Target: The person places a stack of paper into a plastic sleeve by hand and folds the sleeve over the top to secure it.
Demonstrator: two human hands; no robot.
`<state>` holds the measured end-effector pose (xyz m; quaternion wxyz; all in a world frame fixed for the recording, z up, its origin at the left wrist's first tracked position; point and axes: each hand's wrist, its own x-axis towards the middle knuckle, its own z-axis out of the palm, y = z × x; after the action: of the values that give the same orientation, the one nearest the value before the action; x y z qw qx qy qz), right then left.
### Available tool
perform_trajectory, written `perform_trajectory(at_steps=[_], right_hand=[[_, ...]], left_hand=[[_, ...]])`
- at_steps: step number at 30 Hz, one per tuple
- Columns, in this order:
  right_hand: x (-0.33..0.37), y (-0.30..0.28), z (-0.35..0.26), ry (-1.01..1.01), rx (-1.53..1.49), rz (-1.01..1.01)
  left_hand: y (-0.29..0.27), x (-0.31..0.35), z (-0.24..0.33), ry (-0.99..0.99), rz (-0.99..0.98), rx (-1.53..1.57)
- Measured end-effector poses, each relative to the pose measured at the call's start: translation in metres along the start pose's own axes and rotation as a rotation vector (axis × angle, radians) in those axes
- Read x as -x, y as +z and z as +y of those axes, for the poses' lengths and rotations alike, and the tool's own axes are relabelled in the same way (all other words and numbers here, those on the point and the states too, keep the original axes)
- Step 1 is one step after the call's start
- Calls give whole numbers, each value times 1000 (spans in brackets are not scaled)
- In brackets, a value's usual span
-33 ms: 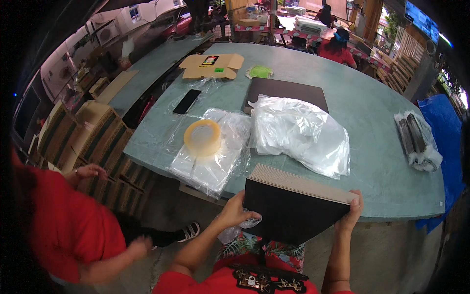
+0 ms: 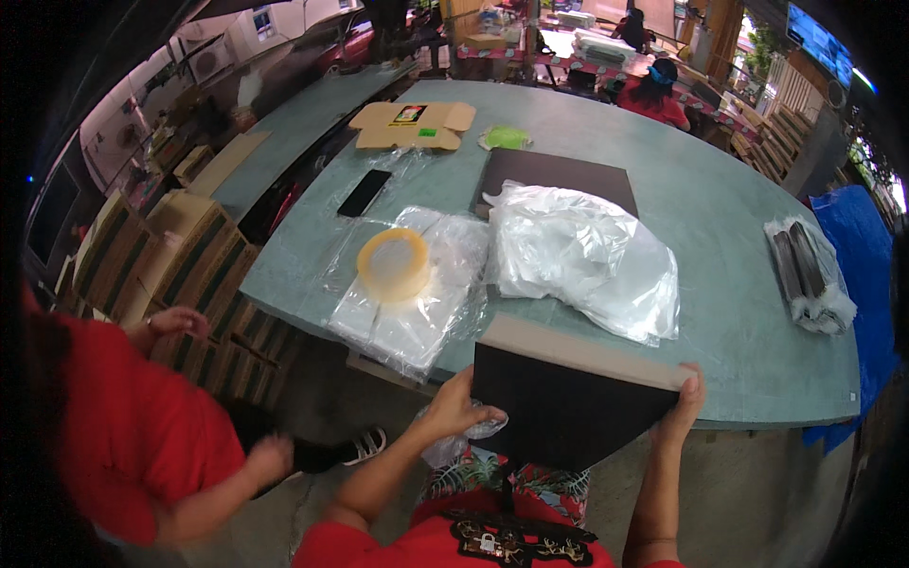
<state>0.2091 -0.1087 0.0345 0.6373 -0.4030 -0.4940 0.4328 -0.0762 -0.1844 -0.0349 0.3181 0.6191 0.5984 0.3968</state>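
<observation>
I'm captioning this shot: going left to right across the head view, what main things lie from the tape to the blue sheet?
Tape → left hand → black stack → right hand → bagged bundle → blue sheet.

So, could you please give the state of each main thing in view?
Black rectangular stack with tan edges: held tilted, left hand and right hand
Yellowish round tape roll: lying flat
Black rectangular phone: screen dark
Translucent plastic bags: crumpled, loosely piled
Tan cardboard box: flattened
Mounted rectangular screen: lit
</observation>
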Motion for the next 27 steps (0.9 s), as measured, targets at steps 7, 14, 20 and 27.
perform_trajectory(at_steps=[7, 14, 20, 27], right_hand=[[-37, 16, 45, 228, -53, -1], [-43, -12, 36, 8, 393, 84], [-22, 4, -97, -433, 586, -285], [91, 20, -252, -759, 1542, -886]], left_hand=[[-2, -1, -10, -104, 132, -184], [7, -16, -15, -44, -10, -190], [-52, -22, 39, -57, 284, -85], [-32, -17, 116, 106, 105, -204]])
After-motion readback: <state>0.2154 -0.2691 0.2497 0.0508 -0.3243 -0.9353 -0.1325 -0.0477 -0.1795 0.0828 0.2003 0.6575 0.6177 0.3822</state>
